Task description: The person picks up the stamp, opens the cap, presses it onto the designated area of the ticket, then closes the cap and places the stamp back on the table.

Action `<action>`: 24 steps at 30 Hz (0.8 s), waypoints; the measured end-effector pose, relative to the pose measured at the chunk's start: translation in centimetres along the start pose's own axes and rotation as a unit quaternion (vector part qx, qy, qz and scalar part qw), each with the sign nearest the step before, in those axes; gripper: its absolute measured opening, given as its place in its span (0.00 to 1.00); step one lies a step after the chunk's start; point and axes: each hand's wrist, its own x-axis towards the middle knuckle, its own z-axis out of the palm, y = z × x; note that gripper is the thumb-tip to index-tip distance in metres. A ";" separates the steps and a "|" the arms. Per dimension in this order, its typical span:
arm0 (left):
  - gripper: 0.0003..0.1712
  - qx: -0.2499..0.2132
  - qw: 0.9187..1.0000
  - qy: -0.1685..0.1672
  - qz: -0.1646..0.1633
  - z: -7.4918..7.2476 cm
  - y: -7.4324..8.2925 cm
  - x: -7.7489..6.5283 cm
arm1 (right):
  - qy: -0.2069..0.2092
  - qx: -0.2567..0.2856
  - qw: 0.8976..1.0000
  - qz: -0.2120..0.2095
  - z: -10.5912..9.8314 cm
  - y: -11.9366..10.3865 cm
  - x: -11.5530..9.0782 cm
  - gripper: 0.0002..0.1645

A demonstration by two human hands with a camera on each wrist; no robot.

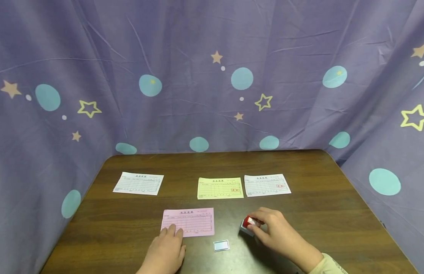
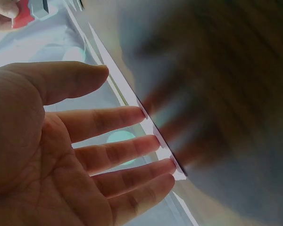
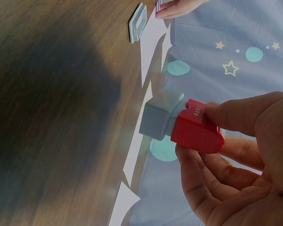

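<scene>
My right hand (image 1: pixel 278 232) pinches a self-inking stamp (image 3: pixel 195 127) between thumb and fingers. It has a red handle and a pale grey base, which points down at the table in the right wrist view. On the left, the fingertips of my left hand (image 1: pixel 165 249) rest on the lower edge of a pink printed slip (image 1: pixel 196 221), fingers nearly straight and thumb apart. No red mark shows on the part of this slip in sight. Between the hands lies a small flat rectangular cap (image 1: pixel 221 245), pale with a dark outline.
Further back are a yellow slip (image 1: pixel 217 188) and a white slip (image 1: pixel 265 185), each with a red boxed mark at its right. Another white slip (image 1: pixel 138 183), without a red mark, lies back left. Behind the wooden table (image 1: pixel 318 190) hangs a purple curtain (image 1: pixel 198 57).
</scene>
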 end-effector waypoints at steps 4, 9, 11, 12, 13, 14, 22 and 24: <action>0.25 0.002 1.000 0.000 0.001 0.2 0.5 0.2 | 0.000 -0.006 1.000 0.000 0.0 0.0 0.0 0.12; 0.25 0.010 1.000 0.016 0.011 0.3 1.1 0.2 | -0.001 -0.008 1.000 -0.002 0.0 0.0 0.0 0.12; 0.25 0.013 1.000 0.022 0.018 0.4 1.3 0.3 | -0.001 -0.010 1.000 -0.002 0.0 0.0 0.0 0.12; 0.25 0.012 0.999 0.024 0.020 0.4 1.4 0.3 | -0.002 -0.010 1.000 -0.002 0.0 0.0 0.0 0.12; 0.25 0.012 0.999 0.026 0.023 0.5 1.6 0.4 | -0.002 -0.011 1.000 -0.002 0.0 0.0 0.0 0.12; 0.25 0.013 0.999 0.029 0.025 0.5 1.7 0.4 | -0.003 -0.012 1.000 -0.001 0.0 0.0 0.1 0.12; 0.24 0.027 0.998 0.036 0.051 0.8 2.4 0.8 | -0.008 -0.014 1.000 0.001 0.2 0.1 0.1 0.12; 0.24 0.023 0.998 0.031 0.052 0.8 2.6 0.9 | -0.008 -0.014 1.000 -0.002 0.2 0.1 0.2 0.12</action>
